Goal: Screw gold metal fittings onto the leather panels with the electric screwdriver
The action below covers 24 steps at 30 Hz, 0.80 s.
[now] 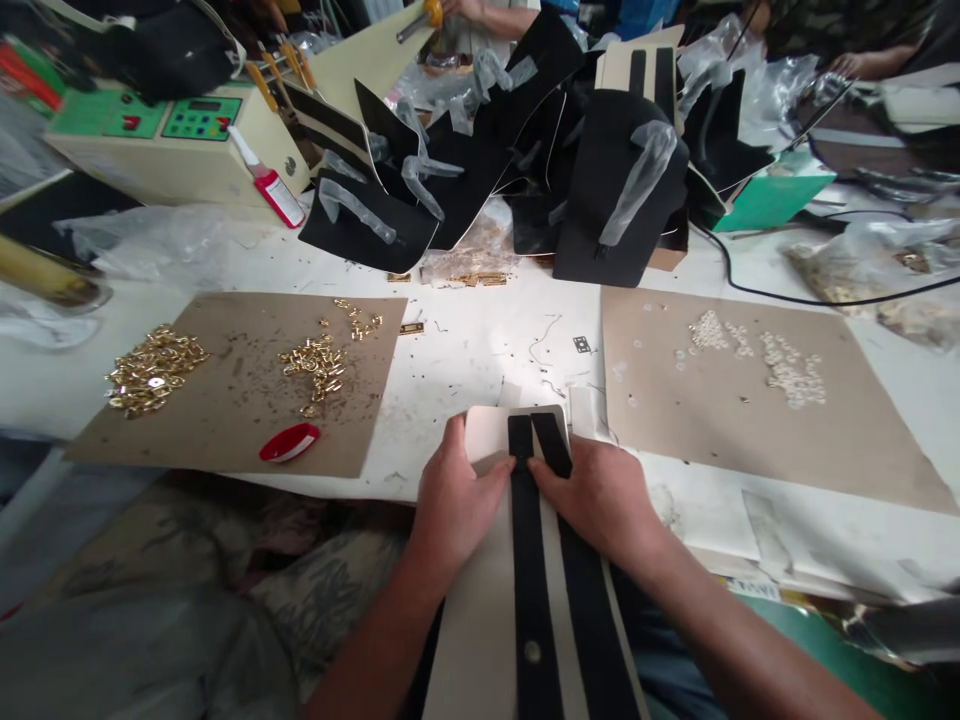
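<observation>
1. The table (480, 340) is white, scuffed and littered with small dark specks and thread scraps.
2. A cream panel (480, 620) with 2 black straps (532, 520) lies at the near edge of the table, its lower part hanging toward the person's lap.
3. The left hand (454, 500) rests on the panel's top left corner, its grip pressing flat with the thumb touching the left strap; nothing is closed inside it.
4. The right hand (600, 495) lies on the right strap, its grip likewise a flat press with the thumb on the strap end.
5. A brown cardboard sheet (240, 400) on the left carries 2 heaps of gold metal fittings (154, 370) and a red lid (290, 442).
6. A second cardboard sheet (750, 410) on the right bears small pale washers (791, 375).
7. Behind, a pile of black panels (525, 170) with clear plastic strips stands beside a cream machine (180, 140) with green control plates; a glue bottle (270, 185) leans on it.
8. A black cable (787, 295) runs across the right side.
9. Other people's arms show at the far edge.
</observation>
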Tool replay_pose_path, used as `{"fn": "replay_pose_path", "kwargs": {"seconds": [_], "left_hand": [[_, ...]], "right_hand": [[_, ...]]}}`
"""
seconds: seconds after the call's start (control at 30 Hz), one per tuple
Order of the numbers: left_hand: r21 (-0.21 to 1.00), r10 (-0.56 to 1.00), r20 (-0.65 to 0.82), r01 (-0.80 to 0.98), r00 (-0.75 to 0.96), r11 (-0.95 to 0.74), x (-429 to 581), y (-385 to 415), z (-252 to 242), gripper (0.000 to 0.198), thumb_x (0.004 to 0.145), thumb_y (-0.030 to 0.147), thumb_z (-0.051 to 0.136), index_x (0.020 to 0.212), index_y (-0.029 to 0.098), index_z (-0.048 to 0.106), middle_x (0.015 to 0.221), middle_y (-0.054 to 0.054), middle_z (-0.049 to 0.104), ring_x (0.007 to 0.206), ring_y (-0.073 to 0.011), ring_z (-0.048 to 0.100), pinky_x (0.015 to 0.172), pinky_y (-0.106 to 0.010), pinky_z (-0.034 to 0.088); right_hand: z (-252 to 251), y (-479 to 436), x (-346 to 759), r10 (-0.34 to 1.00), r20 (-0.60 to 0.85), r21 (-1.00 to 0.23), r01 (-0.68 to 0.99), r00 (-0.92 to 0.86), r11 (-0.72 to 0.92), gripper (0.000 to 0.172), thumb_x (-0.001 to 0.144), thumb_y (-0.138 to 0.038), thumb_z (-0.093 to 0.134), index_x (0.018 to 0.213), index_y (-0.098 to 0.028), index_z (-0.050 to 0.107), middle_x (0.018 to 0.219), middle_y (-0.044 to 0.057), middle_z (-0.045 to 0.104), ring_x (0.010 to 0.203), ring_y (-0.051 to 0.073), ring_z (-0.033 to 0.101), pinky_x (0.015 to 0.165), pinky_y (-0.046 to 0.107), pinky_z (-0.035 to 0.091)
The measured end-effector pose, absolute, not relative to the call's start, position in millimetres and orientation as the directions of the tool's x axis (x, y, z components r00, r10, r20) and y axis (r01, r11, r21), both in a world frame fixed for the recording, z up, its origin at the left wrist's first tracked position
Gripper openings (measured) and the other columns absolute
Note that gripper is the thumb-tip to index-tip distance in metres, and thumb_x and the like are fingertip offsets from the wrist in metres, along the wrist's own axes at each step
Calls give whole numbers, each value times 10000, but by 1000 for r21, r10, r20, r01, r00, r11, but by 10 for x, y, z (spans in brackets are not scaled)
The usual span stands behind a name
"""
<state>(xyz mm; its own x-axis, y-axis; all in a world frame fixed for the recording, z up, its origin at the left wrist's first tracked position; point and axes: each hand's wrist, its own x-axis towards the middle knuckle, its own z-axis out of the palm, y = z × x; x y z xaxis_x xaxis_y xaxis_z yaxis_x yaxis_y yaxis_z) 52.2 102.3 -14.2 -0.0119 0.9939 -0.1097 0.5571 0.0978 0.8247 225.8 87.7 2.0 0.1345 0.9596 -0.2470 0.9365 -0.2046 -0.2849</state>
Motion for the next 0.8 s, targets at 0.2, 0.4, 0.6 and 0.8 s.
{"fn": "replay_pose_path", "kwargs": {"seconds": [0.2,0.4,0.6,0.8], "left_hand": [[569,927,336,748,168,-342,530,978,-195,699,856,131,757,1505,206,506,1595,-172,509,1490,-366,461,1232,-590,408],[534,837,386,645,388,-546,505,1075,-313,184,994,168,590,1103,229,724,1216,-83,750,1181,-293,677,1073,-539,534],[554,824,424,612,377,-565,437,1187,-478,192,994,369,635,1101,263,753,1220,-74,763,1153,-303,693,1043,-524,554],[544,821,465,625,331,-560,418,1234,-502,222,953,447,659,1033,277,777,1161,-60,797,1093,-305,735,988,-492,597]], "right_hand": [[64,899,2260,957,-261,-288,936,129,-204,311,952,-483,606,964,-217,766,867,111,807,820,312,765,672,347,426],[93,914,2230,968,-222,-399,895,119,-201,228,922,-419,627,968,-257,782,906,74,820,824,265,764,682,319,431],[197,889,2520,985,-137,-666,726,103,-169,254,890,-453,700,996,-233,768,820,14,780,737,187,709,637,260,433],[137,1000,3675,900,0,-568,740,437,-360,292,962,-409,625,1141,-239,782,916,3,791,812,168,713,737,260,478]]}}
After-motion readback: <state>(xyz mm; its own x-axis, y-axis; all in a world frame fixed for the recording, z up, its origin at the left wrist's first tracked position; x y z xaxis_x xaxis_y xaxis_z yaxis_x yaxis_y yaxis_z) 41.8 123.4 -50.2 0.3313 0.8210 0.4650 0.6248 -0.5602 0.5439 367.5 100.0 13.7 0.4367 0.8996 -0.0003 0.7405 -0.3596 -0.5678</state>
